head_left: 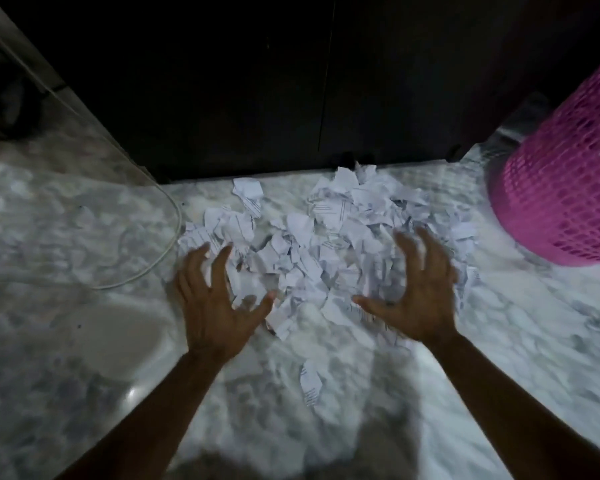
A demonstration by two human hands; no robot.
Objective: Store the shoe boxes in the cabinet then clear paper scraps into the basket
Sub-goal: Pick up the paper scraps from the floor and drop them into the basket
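A heap of torn white paper scraps (326, 244) lies on the marbled floor in front of a dark cabinet (257, 81) whose doors are closed. My left hand (215, 306) hovers at the heap's left edge with fingers spread and bent. At the heap's right side my right hand (420, 292) is spread the same way, palm down. Neither hand holds anything. A pink mesh basket (565, 174) stands to the right of the heap. One stray scrap (310, 382) lies nearer to me, between my forearms. No shoe boxes are visible.
A white cable (160, 261) curves across the floor left of the scraps. A pale wall or door edge (49, 74) runs diagonally at the upper left. The marbled floor (499, 358) extends all around.
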